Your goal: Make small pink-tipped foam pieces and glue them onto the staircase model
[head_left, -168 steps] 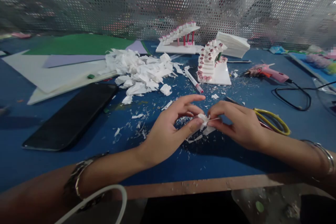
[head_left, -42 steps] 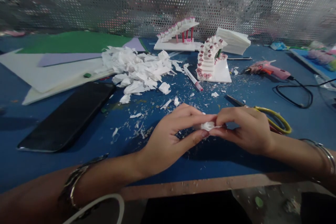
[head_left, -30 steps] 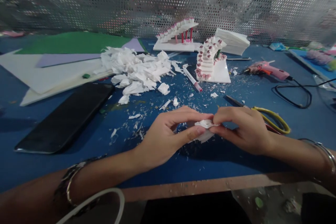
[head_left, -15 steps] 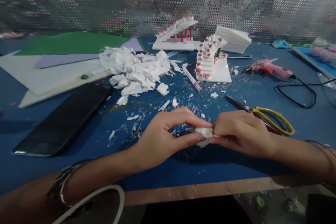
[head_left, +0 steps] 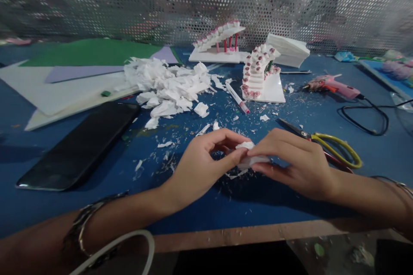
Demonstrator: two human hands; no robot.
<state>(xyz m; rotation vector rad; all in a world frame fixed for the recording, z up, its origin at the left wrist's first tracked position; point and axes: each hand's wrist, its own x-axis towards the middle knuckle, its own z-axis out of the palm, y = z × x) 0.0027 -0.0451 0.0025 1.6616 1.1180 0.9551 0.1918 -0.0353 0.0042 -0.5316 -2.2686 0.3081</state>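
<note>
- I read the left hand (head_left: 196,167) in the head view as gripping: thumb and fingertips pinch the crumpled upper part of a white paper piece (head_left: 250,161), apparently to keep it steady.
- I read the right hand (head_left: 300,165) as gripping the same piece from the opposite side, index finger above and thumb below; the opposed grip probably lets 1 hand work the paper while the other braces it.
- I locate the piece between the 2 hands, near the front edge of the blue table (head_left: 258,208), seemingly just above the surface. Its exact folds are hidden by the fingers.
- I note scissors (head_left: 313,136) just beyond the right hand, handles toward that side, a position that likely suits a quick pick-up.
- I note a heap of torn paper (head_left: 167,88) farther out, left of the marker (head_left: 238,99), likely grouped there to leave working space.
- I note the glue gun (head_left: 342,88) lying at the far right, well apart from the heap; that separation probably keeps its nozzle off the loose paper.
</note>
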